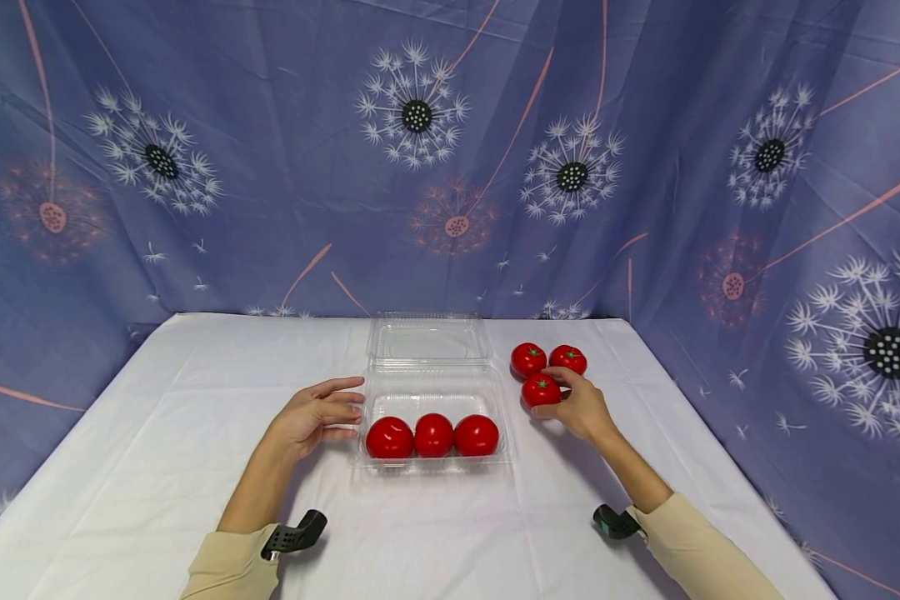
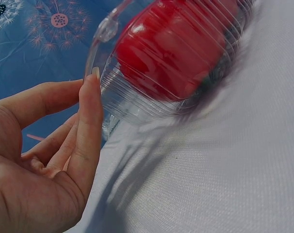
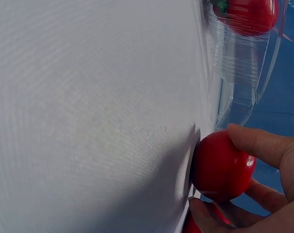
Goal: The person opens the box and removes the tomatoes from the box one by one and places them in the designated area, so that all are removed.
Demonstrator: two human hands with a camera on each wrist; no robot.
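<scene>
A glossy round red tomato (image 1: 541,390) with a small green stem sat on the white cloth-covered tabletop (image 1: 157,467), nearest of three loose tomatoes right of a clear ribbed plastic clamshell container (image 1: 427,398). The right hand (image 1: 577,408) curled its fingers (image 3: 256,143) and thumb around it. The other two loose tomatoes (image 1: 547,359) lay just behind. The left hand (image 1: 317,415) rested straight-fingered against the container's left side, holding nothing. Three red tomatoes (image 1: 432,436) lined the container's front, its lid lying open behind.
</scene>
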